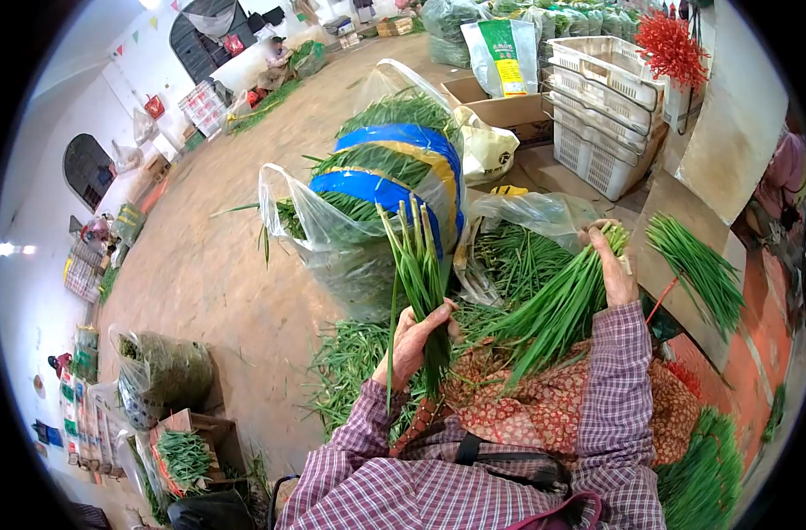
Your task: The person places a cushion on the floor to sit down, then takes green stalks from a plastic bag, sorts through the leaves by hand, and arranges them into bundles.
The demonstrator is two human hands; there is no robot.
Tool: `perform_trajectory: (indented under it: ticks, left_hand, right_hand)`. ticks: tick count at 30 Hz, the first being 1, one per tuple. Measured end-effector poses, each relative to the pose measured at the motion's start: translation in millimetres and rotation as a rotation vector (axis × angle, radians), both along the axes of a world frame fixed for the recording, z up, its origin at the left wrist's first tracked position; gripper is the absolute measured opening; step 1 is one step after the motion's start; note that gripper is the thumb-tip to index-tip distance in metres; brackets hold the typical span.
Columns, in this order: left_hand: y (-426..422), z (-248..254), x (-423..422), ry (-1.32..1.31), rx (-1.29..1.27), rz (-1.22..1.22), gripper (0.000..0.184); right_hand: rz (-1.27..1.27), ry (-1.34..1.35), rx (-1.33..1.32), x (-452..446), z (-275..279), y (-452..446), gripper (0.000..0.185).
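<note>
My left hand (412,344) is closed around a small bunch of garlic chives (418,265), pale stem ends pointing up. Over my lap on the right, my right hand (616,274) grips a fuller bunch of chives (557,309) near its pale ends, with the long leaves hanging down to the left. Another bunch of chives (699,265) lies on a board (659,269) beside my right hand. Loose green leaves (354,362) are heaped on the floor below my left hand. A clear plastic bag (544,216) of chives lies open between the two hands.
Ahead stands a large clear bag of greens (376,159) wrapped with blue tape. Stacked white crates (601,115) and a cardboard box (509,115) are at the back right. More chives (703,468) lie at lower right. A person (277,53) sits far off.
</note>
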State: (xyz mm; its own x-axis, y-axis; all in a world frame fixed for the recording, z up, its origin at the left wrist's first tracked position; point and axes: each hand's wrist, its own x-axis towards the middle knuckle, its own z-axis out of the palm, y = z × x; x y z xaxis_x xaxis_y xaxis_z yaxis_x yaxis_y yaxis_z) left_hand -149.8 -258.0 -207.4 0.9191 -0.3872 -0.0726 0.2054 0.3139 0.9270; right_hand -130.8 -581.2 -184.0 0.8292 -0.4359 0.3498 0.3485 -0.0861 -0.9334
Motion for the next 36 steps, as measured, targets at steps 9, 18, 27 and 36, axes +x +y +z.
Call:
perform_trajectory:
  ticks: [9,18,27,36]
  left_hand:
    - [-6.3,-7.2,-4.7,0.039,-0.079,-0.269,0.025]
    - [-14.0,-4.2,-13.4,0.055,0.088,-0.253,0.032]
    - [-15.3,7.0,-10.2,0.022,0.021,-0.053,0.016]
    - [-10.1,5.4,-16.2,0.003,0.050,-0.018,0.019]
  right_hand:
    - [0.414,0.115,-0.177,-14.9,51.1,89.6,0.018]
    - [0.279,-0.010,-0.424,-11.3,46.4,119.8,0.025]
    - [0.253,0.019,-0.397,-16.5,40.5,112.7,0.021]
    - [-0.097,0.098,-0.247,7.5,27.3,58.6,0.031]
